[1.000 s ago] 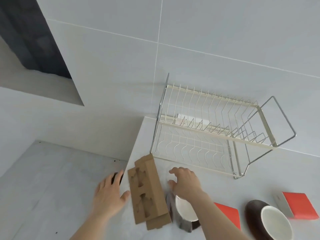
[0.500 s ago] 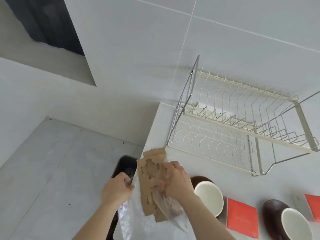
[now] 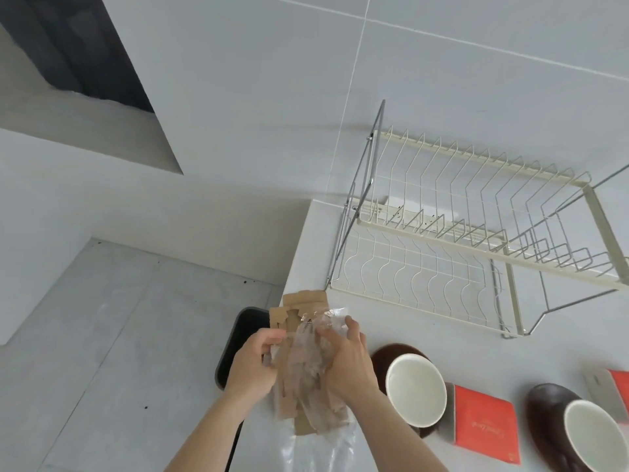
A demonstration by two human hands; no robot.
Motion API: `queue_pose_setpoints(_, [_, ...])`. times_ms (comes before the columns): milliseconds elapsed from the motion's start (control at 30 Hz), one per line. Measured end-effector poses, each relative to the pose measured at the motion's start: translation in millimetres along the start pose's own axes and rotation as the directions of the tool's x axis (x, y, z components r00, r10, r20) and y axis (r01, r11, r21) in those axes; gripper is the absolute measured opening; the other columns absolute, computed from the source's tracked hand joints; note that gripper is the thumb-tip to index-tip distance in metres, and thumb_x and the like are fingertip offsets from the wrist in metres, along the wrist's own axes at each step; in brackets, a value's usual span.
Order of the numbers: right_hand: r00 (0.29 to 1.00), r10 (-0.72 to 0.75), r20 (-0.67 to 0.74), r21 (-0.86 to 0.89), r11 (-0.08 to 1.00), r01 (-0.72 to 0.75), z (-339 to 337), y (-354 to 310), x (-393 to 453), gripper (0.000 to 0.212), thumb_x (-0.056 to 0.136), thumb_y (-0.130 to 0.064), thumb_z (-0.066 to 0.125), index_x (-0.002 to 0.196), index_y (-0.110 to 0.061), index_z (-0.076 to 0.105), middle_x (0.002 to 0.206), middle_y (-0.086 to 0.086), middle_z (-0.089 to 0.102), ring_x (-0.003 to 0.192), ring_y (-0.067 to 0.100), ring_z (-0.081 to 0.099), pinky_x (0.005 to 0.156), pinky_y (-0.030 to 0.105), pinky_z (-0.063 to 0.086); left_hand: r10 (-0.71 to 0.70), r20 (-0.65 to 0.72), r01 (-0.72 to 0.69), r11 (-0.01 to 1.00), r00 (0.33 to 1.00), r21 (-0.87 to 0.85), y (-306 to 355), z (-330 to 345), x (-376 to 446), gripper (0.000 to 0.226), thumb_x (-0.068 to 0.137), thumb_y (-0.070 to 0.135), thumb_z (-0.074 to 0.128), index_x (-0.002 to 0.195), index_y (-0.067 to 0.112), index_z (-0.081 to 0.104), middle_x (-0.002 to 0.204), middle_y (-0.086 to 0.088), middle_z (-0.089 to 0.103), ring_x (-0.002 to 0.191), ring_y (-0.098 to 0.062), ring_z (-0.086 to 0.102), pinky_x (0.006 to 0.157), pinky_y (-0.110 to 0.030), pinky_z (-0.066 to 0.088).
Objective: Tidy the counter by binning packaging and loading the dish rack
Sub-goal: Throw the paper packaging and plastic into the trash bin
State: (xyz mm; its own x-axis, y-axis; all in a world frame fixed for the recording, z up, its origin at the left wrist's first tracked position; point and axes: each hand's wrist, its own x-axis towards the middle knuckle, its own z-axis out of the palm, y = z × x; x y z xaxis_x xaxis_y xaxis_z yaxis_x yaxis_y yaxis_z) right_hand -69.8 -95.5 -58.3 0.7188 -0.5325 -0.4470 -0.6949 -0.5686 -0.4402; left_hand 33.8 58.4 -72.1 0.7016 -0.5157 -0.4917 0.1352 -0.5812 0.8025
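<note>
A brown cardboard insert (image 3: 292, 313) with cut-outs is held upright over the counter's left edge, wrapped in a clear crinkled plastic bag (image 3: 311, 356). My left hand (image 3: 253, 364) grips the left side of this packaging, and my right hand (image 3: 347, 362) presses the plastic against it from the right. A black bin (image 3: 240, 338) stands on the floor just below and left of my hands. The wire dish rack (image 3: 442, 233) with two tiers stands bare at the back of the counter.
On the counter to the right lie a brown-and-white bowl (image 3: 413, 390), a red box (image 3: 485, 422), a second bowl (image 3: 578, 430) and another red box (image 3: 617, 386). The counter (image 3: 425, 332) ends at the left, with grey floor beyond.
Both hands have picked the cardboard and plastic up off the counter and bunched them together. The view has shifted left and down, showing the bin.
</note>
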Motion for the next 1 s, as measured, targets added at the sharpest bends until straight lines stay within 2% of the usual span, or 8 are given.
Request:
queue_pose_setpoints(100, [0.999,0.025,-0.027,-0.015,1.000,-0.025,2,-1,-2,0.075,0.076,0.004,0.057,0.137,-0.039,0.046,0.152,0.008,0.019,0.135,0.032,0.030,0.096,0.039,0.052,0.005,-0.164,0.016,0.992,0.987,0.127,-4,4,-4,0.052,0.074,0.002,0.074,0.110,0.033,0.051,0.114,0.008,0.051,0.086,-0.002,0.064,0.081,-0.037,0.057])
queue_pose_setpoints(200, [0.997,0.056,-0.051,-0.030,0.998,-0.057,6,-3,-4,0.080,0.078,-0.001,0.060,0.141,-0.041,0.033,0.138,0.007,0.030,0.125,0.030,0.038,0.088,0.039,0.054,-0.077,-0.250,0.132,0.969,0.965,0.211,-15,4,-4,0.056,0.069,0.020,0.083,0.105,0.032,0.042,0.102,0.010,0.052,0.071,-0.006,0.065,0.067,-0.033,0.054])
queue_pose_setpoints(300, [0.982,0.174,-0.076,0.026,0.985,-0.173,12,-10,-5,0.097,0.081,-0.017,0.072,0.150,-0.033,0.006,0.126,0.008,0.035,0.109,0.030,0.054,0.081,0.036,0.056,-0.164,-0.175,0.203,0.949,0.971,0.240,-25,1,-4,0.044,0.071,0.047,0.081,0.097,0.032,0.049,0.086,0.014,0.064,0.075,-0.002,0.062,0.065,-0.026,0.051])
queue_pose_setpoints(433, [0.961,0.264,-0.080,0.069,0.963,-0.259,25,-27,-4,0.114,0.077,-0.028,0.079,0.152,-0.022,-0.008,0.127,0.013,0.039,0.105,0.035,0.061,0.077,0.038,0.054,-0.132,-0.103,0.152,0.965,0.986,0.216,-30,-3,1,0.039,0.068,0.054,0.080,0.090,0.036,0.055,0.081,0.013,0.069,0.073,-0.002,0.065,0.065,-0.026,0.054])
queue_pose_setpoints(567, [0.961,0.278,-0.014,0.123,0.954,-0.274,40,-40,1,0.099,0.077,-0.036,0.074,0.151,-0.016,0.011,0.131,0.011,0.048,0.120,0.032,0.050,0.096,0.039,0.048,-0.113,-0.111,0.134,0.968,0.987,0.210,-32,-14,8,0.038,0.071,0.040,0.082,0.089,0.035,0.049,0.078,0.012,0.068,0.068,-0.005,0.065,0.065,-0.030,0.055])
queue_pose_setpoints(767, [0.993,0.117,-0.031,0.203,0.973,-0.108,55,-80,12,0.047,0.081,-0.035,0.055,0.126,-0.023,0.048,0.106,-0.001,0.045,0.107,0.026,0.046,0.089,0.039,0.048,-0.209,-0.214,0.215,0.976,0.954,0.008,-50,-46,20,0.030,0.078,0.024,0.077,0.091,0.029,0.049,0.082,0.001,0.066,0.071,-0.016,0.065,0.062,-0.033,0.052])
queue_pose_setpoints(900, [0.999,0.008,-0.045,0.304,0.953,0.006,61,-107,26,0.070,0.083,-0.023,0.056,0.148,-0.036,0.034,0.117,-0.003,0.040,0.110,0.020,0.048,0.094,0.031,0.046,-0.252,-0.264,0.212,0.962,0.931,-0.173,-59,-80,33,0.030,0.079,0.019,0.078,0.093,0.028,0.052,0.090,0.002,0.069,0.077,-0.016,0.068,0.058,-0.026,0.047])
queue_pose_setpoints(1000, [0.997,-0.065,-0.037,0.324,0.943,0.073,69,-129,36,0.077,0.081,-0.021,0.054,0.150,-0.042,0.027,0.121,-0.006,0.045,0.104,0.016,0.055,0.091,0.029,0.048,-0.321,-0.275,0.226,0.918,0.907,-0.325,-67,-112,44,0.033,0.079,0.018,0.080,0.100,0.024,0.056,0.096,-0.003,0.072,0.079,-0.022,0.072,0.065,-0.038,0.057])
